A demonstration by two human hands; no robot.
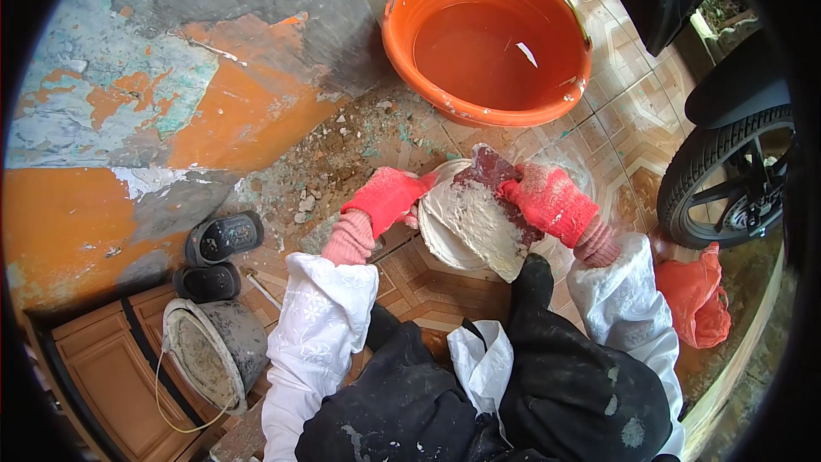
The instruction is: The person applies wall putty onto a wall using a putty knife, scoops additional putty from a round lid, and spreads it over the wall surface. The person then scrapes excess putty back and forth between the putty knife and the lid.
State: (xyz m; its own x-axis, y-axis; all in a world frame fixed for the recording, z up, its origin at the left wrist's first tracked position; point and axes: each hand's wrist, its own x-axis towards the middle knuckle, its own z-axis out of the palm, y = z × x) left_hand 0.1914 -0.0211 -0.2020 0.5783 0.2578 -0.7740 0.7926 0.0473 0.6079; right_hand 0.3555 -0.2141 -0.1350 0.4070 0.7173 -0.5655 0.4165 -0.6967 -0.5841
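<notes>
My left hand (386, 197), in a red glove, grips the left rim of a round white pan (445, 244) smeared with white plaster, which sits on the tiled floor between my knees. My right hand (552, 201), also in a red glove, is closed around a broad flat trowel (489, 169) whose blade lies across the plaster in the pan. White paste coats the blade and the right glove's fingers. White sleeves cover both forearms.
A large orange basin (487, 38) of water stands beyond the pan. A peeling orange and grey wall (128, 120) fills the left. Two dark sandals (224, 238), a dirty bucket (214, 351), a red plastic bag (697, 291) and a motorbike wheel (727, 180) lie around.
</notes>
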